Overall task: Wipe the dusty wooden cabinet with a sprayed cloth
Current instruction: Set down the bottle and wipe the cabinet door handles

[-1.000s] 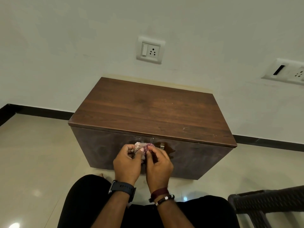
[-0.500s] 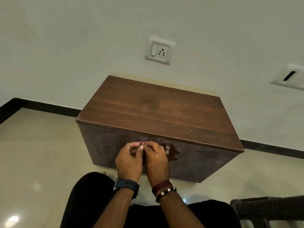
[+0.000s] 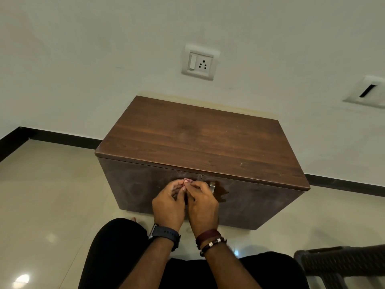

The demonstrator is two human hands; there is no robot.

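Observation:
A low dark-brown wooden cabinet (image 3: 200, 140) stands against the wall, its top bare and lightly speckled. My left hand (image 3: 168, 202) and my right hand (image 3: 203, 202) are pressed together in front of the cabinet's doors. Between their fingertips they hold a small pinkish cloth (image 3: 187, 180), bunched up and almost hidden; only a sliver shows above my fingers. A metal door handle (image 3: 212, 187) sits just right of my right hand, with a wet-looking patch on the door beside it.
A switch socket (image 3: 199, 63) is on the wall above the cabinet, another wall plate (image 3: 367, 91) at the right. A dark wicker chair (image 3: 341, 261) stands at lower right. My black-clad knees are at the bottom, on a glossy tiled floor (image 3: 52, 205).
My hands closed over the cloth, which showed more a second ago and is now nearly hidden. The view shifted, so the cabinet sits further right in it.

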